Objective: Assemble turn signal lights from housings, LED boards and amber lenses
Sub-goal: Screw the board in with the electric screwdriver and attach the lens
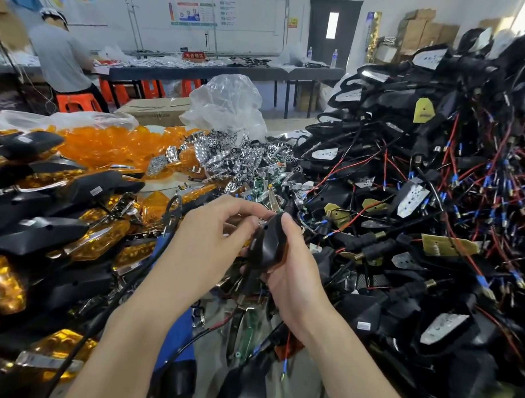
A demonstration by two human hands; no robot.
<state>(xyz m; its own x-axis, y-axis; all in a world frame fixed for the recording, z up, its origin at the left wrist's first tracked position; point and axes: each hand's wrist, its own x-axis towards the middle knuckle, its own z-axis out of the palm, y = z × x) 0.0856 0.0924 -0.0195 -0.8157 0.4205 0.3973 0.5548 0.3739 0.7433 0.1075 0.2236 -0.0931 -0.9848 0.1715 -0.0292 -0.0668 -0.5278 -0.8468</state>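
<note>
Both my hands hold one black turn signal housing [271, 243] above the middle of the bench. My right hand [291, 268] grips it from the right and below, thumb on its back. My left hand [215, 236] curls its fingers round the housing's upper left edge. What sits inside the housing is hidden. Loose amber lenses [108, 145] are heaped at the back left. Silver reflector and LED board pieces [227, 159] lie in a pile behind my hands. Finished black-and-amber lights [61, 221] are stacked on the left.
A tall heap of black housings with red and black wires [434, 190] fills the right side. A clear plastic bag [229, 105] and a cardboard box [157, 108] stand behind the parts. A person [61, 57] works at a far table [200, 71] beside orange stools.
</note>
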